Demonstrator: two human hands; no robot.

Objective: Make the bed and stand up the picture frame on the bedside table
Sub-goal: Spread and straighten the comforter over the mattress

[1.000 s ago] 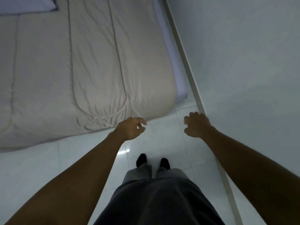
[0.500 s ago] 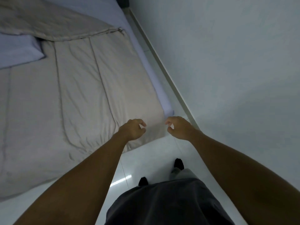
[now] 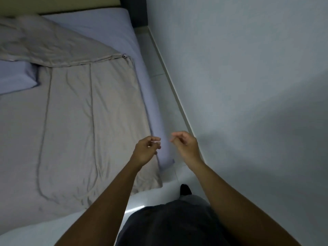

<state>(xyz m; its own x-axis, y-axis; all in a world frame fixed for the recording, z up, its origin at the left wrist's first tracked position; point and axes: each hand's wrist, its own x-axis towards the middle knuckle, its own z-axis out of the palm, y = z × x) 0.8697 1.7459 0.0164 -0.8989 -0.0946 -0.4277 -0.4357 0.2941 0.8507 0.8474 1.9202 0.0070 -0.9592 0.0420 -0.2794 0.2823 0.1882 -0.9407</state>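
Observation:
A beige quilted blanket (image 3: 74, 125) covers most of the low mattress (image 3: 113, 36), whose pale blue sheet shows along the right side and at the head. The blanket's top edge is folded back in a diagonal near the head. A pale blue pillow (image 3: 16, 77) lies at the left, partly under that fold. My left hand (image 3: 146, 150) hovers over the blanket's near right corner, fingers loosely curled, holding nothing. My right hand (image 3: 185, 145) hangs beside it over the mattress edge, fingers also curled and empty. No picture frame or bedside table is in view.
A white wall (image 3: 248, 86) runs close along the right of the bed, leaving a narrow strip of white tiled floor (image 3: 165, 96). A dark headboard panel (image 3: 134, 11) stands at the far end. My feet stand on the floor at the bed's foot corner.
The view has swung up toward the head of the bed, revealing the folded blanket edge and the sheet. Both hands have risen and come closer together over the corner.

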